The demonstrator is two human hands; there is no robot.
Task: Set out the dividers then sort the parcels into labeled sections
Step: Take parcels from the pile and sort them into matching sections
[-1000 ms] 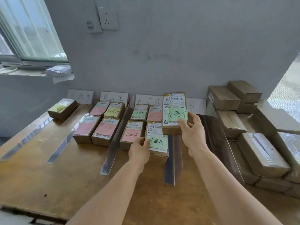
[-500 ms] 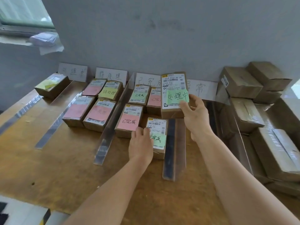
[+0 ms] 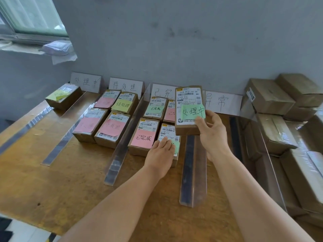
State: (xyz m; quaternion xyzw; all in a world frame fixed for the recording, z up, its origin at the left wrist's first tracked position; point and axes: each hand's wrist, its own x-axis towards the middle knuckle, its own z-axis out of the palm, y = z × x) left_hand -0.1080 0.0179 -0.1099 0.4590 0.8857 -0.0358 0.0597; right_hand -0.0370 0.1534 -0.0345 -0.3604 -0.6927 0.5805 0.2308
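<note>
My right hand [image 3: 210, 131] grips a small brown parcel [image 3: 187, 105] with a green note, held upright above the table. My left hand [image 3: 161, 154] lies flat on another parcel [image 3: 168, 132] with a green note, in the third section. Clear angled dividers [image 3: 122, 142] [image 3: 193, 170] [image 3: 64, 142] split the wooden table [image 3: 52, 186] into lanes. White handwritten labels [image 3: 85, 82] [image 3: 125, 86] [image 3: 223, 103] lean on the wall behind each lane. Several parcels with pink, yellow and green notes lie in the second lane [image 3: 111, 128] and third lane [image 3: 144, 137]. One parcel [image 3: 63, 96] sits in the first lane.
Several plain brown boxes [image 3: 269, 96] are stacked at the right, behind a clear divider [image 3: 272, 163]. A window [image 3: 35, 16] and its sill with a wrapped packet [image 3: 57, 48] are at the upper left. The table's front edge runs along the lower left.
My left hand has slid further onto the green-noted parcel and pushed it back. My right hand keeps the raised parcel in about the same place. The view has shifted.
</note>
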